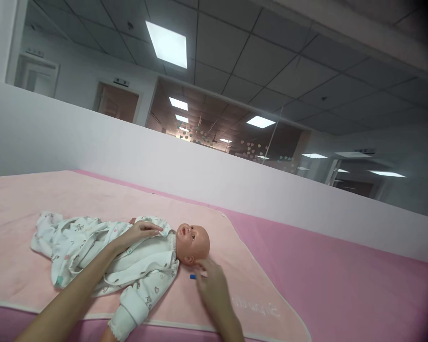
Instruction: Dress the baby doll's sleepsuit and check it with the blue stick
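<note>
A baby doll (196, 237) lies on its back, its head to the right and its mouth open. It wears a white printed baby garment (142, 261) with long sleeves, its front flap loosely folded. My left hand (142, 231) rests on the doll's upper chest, thumb and fingers closed on the garment near the collar. Close beside the doll's ear and cheek is my right hand (212, 282), slightly blurred, with bent fingers pinched together. A small blue-ended object (193, 276) sticks out from those fingers; the rest of it is hidden.
Under the doll is a pale pink mat (235, 266) with white edging and lettering, spread on a darker pink surface (306, 256). A low white wall (199, 171) runs behind, with a large glass pane above it. Doors and ceiling lights show there.
</note>
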Available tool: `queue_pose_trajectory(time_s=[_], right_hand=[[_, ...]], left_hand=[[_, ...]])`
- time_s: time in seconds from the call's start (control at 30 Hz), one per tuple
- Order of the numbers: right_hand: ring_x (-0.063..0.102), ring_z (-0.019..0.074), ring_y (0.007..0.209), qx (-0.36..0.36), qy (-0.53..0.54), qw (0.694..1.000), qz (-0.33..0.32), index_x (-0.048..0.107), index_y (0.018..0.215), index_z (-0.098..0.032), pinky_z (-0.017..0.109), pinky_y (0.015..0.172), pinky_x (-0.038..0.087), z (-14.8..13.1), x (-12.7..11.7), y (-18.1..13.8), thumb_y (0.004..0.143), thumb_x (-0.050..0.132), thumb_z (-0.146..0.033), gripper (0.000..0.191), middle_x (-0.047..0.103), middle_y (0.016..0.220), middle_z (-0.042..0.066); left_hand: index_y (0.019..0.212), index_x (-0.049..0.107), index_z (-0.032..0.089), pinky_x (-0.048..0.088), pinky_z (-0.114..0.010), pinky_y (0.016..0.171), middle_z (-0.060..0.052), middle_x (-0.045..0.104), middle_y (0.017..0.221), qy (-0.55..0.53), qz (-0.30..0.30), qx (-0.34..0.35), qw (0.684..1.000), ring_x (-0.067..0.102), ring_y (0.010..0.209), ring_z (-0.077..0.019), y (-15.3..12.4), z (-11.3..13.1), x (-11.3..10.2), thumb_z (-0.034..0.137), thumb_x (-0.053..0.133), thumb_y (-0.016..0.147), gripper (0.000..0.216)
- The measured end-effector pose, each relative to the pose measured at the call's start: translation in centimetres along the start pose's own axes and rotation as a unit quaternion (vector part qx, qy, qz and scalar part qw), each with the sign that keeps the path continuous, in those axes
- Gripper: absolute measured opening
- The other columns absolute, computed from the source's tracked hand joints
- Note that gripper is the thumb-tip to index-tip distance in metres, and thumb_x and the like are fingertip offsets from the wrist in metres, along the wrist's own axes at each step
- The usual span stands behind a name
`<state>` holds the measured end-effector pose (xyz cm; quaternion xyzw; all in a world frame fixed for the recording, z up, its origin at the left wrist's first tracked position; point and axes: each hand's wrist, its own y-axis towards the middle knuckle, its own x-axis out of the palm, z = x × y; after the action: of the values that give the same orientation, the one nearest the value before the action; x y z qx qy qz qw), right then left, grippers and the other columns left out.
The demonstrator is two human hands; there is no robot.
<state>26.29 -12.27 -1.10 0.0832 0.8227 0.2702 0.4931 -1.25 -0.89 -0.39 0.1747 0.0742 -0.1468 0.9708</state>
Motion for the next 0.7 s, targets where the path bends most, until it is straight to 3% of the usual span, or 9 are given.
queue_pose_trajectory(time_s=[0.07, 0.17, 0.27, 0.37, 0.5, 0.7], right_hand=[[0.058, 0.0169, 0.085, -0.079, 0.014, 0.997, -0.024, 0.060, 0.108, -0.023, 0.026, 0.076, 0.041, -2.8, 2.1, 0.5, 0.079, 0.046, -0.016, 0.032, 0.065, 0.095, 0.005], [0.058, 0.0149, 0.076, -0.135, 0.008, 0.990, -0.029, 0.061, 0.101, -0.022, 0.022, 0.067, 0.040, -5.5, 4.3, 1.7, 0.075, 0.046, -0.009, 0.033, 0.064, 0.086, 0.002], [0.057, 0.0132, 0.071, -0.123, 0.048, 0.991, 0.006, 0.064, 0.092, -0.022, 0.021, 0.061, 0.038, -6.5, 4.9, 3.2, 0.074, 0.045, -0.008, 0.030, 0.063, 0.083, 0.002], [0.055, 0.0132, 0.067, -0.107, 0.087, 0.989, 0.044, 0.065, 0.086, -0.021, 0.022, 0.060, 0.038, -6.8, 5.0, 4.6, 0.073, 0.046, -0.009, 0.026, 0.062, 0.079, 0.002], [0.055, 0.0150, 0.072, -0.090, 0.132, 0.983, 0.085, 0.064, 0.083, -0.018, 0.023, 0.064, 0.041, -7.3, 6.7, 5.8, 0.073, 0.043, -0.009, 0.025, 0.061, 0.077, 0.003], [0.055, 0.0147, 0.068, -0.074, 0.171, 0.974, 0.130, 0.061, 0.090, -0.017, 0.023, 0.062, 0.041, -7.2, 9.1, 5.3, 0.075, 0.041, -0.010, 0.026, 0.061, 0.075, 0.003]], left_hand=[[0.091, 0.073, 0.019, 0.045, -0.026, 0.072, -0.007, 0.072, 0.086, 0.004, -0.005, 0.003, 1.000, 0.060, 0.085, -0.0218, 0.1, -0.2, 0.0, 0.043, 0.068, 0.066, 0.035], [0.092, 0.073, 0.018, 0.042, -0.023, 0.063, -0.006, 0.071, 0.083, 0.031, -0.014, 0.015, 0.999, 0.059, 0.077, -0.0184, 0.3, -0.6, 0.1, 0.045, 0.065, 0.068, 0.037], [0.094, 0.073, 0.017, 0.034, -0.021, 0.050, -0.004, 0.068, 0.069, 0.092, -0.022, 0.031, 0.995, 0.051, 0.059, -0.0131, 0.4, -0.6, 0.5, 0.048, 0.059, 0.072, 0.040], [0.089, 0.074, 0.017, 0.031, -0.021, 0.048, -0.001, 0.063, 0.057, 0.146, -0.030, 0.052, 0.987, 0.045, 0.052, -0.0112, 0.4, -0.1, 0.9, 0.048, 0.061, 0.071, 0.038], [0.078, 0.076, 0.020, 0.038, -0.022, 0.056, -0.001, 0.066, 0.062, 0.170, -0.039, 0.085, 0.981, 0.051, 0.061, -0.0139, 0.2, 0.3, 1.0, 0.044, 0.063, 0.068, 0.029], [0.075, 0.075, 0.020, 0.043, -0.024, 0.071, -0.004, 0.071, 0.078, 0.117, -0.058, 0.049, 0.990, 0.059, 0.079, -0.0195, 0.2, 0.1, 0.6, 0.044, 0.062, 0.068, 0.028]])
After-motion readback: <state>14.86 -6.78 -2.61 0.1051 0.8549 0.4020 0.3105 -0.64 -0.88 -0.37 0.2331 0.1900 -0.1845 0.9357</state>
